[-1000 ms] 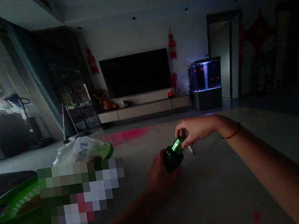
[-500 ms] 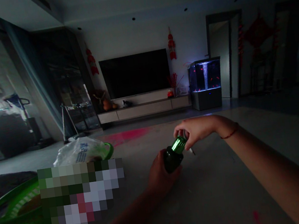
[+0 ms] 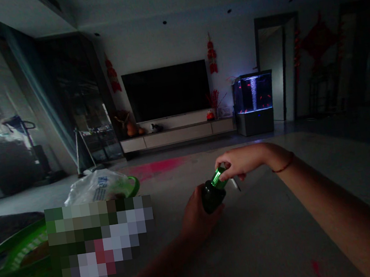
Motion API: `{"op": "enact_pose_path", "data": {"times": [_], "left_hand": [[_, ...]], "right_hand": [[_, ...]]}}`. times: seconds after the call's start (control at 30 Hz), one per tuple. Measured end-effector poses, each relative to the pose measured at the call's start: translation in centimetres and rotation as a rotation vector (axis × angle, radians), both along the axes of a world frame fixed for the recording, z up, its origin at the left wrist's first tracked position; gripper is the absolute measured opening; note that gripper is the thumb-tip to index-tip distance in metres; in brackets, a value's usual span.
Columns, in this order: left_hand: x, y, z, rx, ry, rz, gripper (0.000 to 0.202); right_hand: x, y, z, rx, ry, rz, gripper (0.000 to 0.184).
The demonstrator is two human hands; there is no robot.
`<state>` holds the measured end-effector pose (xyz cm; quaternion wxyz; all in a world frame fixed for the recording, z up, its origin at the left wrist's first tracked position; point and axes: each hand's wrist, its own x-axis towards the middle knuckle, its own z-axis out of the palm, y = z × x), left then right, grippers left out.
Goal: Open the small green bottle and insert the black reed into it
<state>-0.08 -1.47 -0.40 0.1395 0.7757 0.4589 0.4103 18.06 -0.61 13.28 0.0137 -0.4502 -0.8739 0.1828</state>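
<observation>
A left hand (image 3: 199, 214) was closed around a dark green glass bottle (image 3: 211, 200), held above a pale grey surface (image 3: 270, 232), while a right hand (image 3: 241, 161) pinched its glossy green neck (image 3: 219, 176).

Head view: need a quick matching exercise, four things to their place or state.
Things:
1. Glossy dark green bottle
2. Person's right hand
3. Green plastic basket
4. Lit fish tank

Places or states:
A. Lower left, partly behind a pixelated patch
B. Against the far wall, right of the black flat television
C. Gripped in the person's left hand
D. Fingers at the bottle's shiny green top

Pairs: 1-C, 2-D, 3-A, 4-B
</observation>
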Motion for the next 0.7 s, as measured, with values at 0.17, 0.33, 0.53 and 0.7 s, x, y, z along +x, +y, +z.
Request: {"op": "enact_pose_path", "data": {"times": [0.17,0.33,0.53,0.7], "left_hand": [[-0.05,0.06,-0.07,0.006,0.001,0.005,0.052],[-0.07,-0.02,0.01,-0.007,0.002,0.013,0.053],[0.00,0.00,-0.05,-0.012,0.021,0.017,0.054],[0.08,-0.11,0.04,0.001,0.018,0.013,0.054]], "right_hand": [[0.12,-0.08,0.17,0.127,-0.037,0.064,0.034],[0.08,0.03,0.25,0.244,-0.045,0.128,0.033],[0.24,0.33,-0.09,0.102,-0.003,0.028,0.045],[0.05,0.35,-0.21,0.018,-0.001,-0.013,0.043]]}}
